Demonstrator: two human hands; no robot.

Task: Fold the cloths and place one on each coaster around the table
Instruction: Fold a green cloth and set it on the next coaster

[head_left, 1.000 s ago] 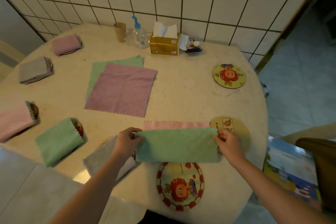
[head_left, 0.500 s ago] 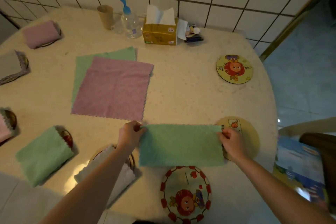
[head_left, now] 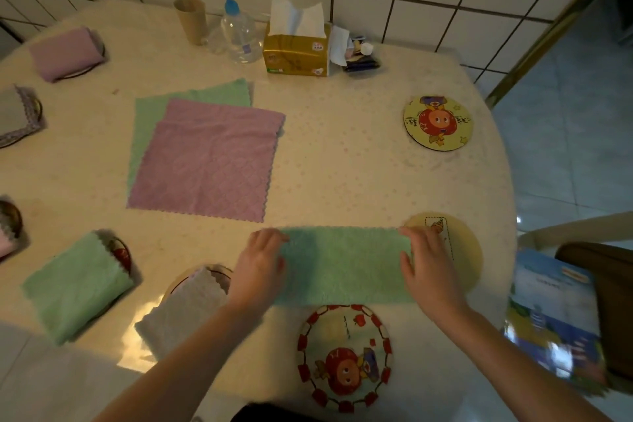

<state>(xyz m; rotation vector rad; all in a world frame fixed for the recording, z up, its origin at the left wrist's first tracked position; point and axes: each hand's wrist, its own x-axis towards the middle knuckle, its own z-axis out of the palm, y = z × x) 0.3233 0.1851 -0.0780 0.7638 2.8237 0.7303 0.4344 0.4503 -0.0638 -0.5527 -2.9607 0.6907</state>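
A green cloth [head_left: 342, 265], folded into a long strip, lies flat near the front edge of the round table [head_left: 342, 164]. The left hand [head_left: 258, 265] rests on the strip's left end and the right hand [head_left: 428, 271] on its right end; both lie palm down with the fingers fairly straight and spread on the fabric, pressing rather than pinching as far as the view shows. The strip's right end overlaps the edge of a pale yellow coaster [head_left: 462, 250] at the table's right edge. Just in front of the strip, at the front edge, sits a coaster with a red checked rim [head_left: 344, 358], uncovered. A third bare coaster, yellow with a red cartoon figure [head_left: 438, 122], lies toward the back right. In the middle of the table a purple cloth [head_left: 209, 159] is spread open on top of another green cloth [head_left: 191, 96], which shows along its back and left sides. Along the left and front-left edges, folded cloths sit on coasters: a purple one [head_left: 65, 53] at the back left, a grey one [head_left: 13, 113] in front of it, a folded green one [head_left: 75, 284], and a pale grey one [head_left: 185, 312] just beside the left hand. At the back edge by the tiled wall stand a paper cup [head_left: 191, 20], a clear pump bottle [head_left: 238, 32] and a gold tissue box [head_left: 296, 50].
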